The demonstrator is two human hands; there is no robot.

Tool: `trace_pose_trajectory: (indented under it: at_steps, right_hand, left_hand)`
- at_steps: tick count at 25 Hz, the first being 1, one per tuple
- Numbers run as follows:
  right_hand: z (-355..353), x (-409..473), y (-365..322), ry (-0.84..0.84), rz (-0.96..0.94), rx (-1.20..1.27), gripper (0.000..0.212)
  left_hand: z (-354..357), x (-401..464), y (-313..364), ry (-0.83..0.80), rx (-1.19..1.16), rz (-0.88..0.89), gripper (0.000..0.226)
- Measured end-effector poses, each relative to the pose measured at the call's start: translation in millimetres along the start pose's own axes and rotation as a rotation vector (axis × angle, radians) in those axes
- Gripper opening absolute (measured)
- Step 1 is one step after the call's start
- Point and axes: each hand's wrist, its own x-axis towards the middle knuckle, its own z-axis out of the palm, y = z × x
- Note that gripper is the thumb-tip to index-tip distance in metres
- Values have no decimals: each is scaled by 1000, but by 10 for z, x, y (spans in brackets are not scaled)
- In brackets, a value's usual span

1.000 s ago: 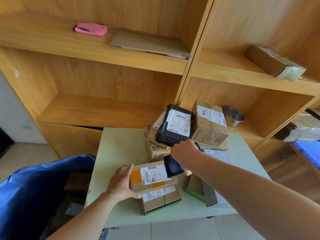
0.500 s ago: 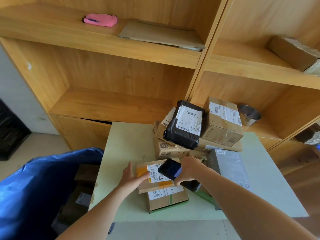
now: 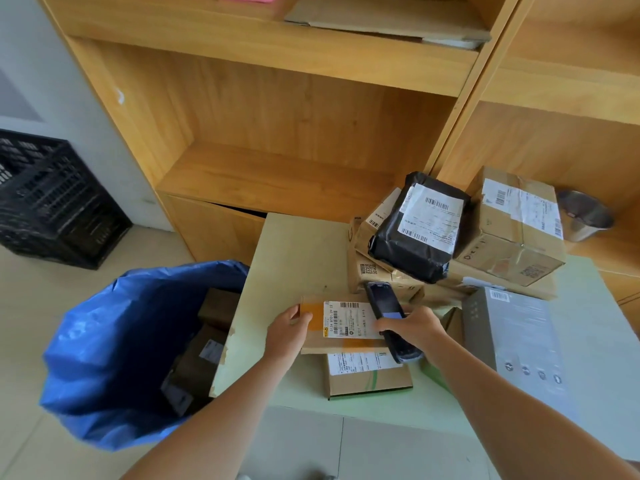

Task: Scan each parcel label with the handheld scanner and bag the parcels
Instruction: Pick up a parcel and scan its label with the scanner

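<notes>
A flat cardboard parcel with orange tape and a white label (image 3: 341, 320) lies on top of another labelled box (image 3: 367, 375) on the pale green table (image 3: 298, 251). My left hand (image 3: 287, 332) grips the top parcel's left edge. My right hand (image 3: 412, 329) holds the black handheld scanner (image 3: 388, 313) lying across the parcel's right side, screen up. A blue bag (image 3: 114, 341) stands open on the floor left of the table, with several parcels inside.
More parcels are piled at the back right of the table: a black poly mailer (image 3: 415, 233), a taped brown box (image 3: 512, 230) and a grey box (image 3: 512, 337). A metal cup (image 3: 585, 216) sits on the wooden shelf. A black crate (image 3: 52, 199) stands on the floor at left.
The view has swung left and down toward the bag. My right hand has turned the scanner from pointing down at the label to lying flat across the parcel. My left hand now grips the parcel's edge.
</notes>
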Motion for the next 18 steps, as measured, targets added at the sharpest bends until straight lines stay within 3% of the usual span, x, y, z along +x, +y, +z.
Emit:
trace_pose_trajectory:
  at_steps: [3,5,8,12,15,18]
  right_hand:
    - [-25,-68,-114,6,-6,45,46]
    - [39,-121,-250,13,-11,52,47]
    - [312,-201,-564,5,-29,52,45]
    - [1035,-391,-1276,-68,-93,70,39]
    - [1694,-512,-1819,-151,-144,61,33]
    - [2325,-575,-2188,-218,-195,37,42]
  left_hand:
    - [-104,77,7,23,12,-14,64]
    - [-239,186,-72,20,21,-8,69]
    - [-702,101,-27,43,35,7,61]
    - [-1656,11,-222,140,28,32,28]
    - [-2357,-22,-551,274,18,-28,28]
    - [-2885,-28,-935,355,-23,-125,31]
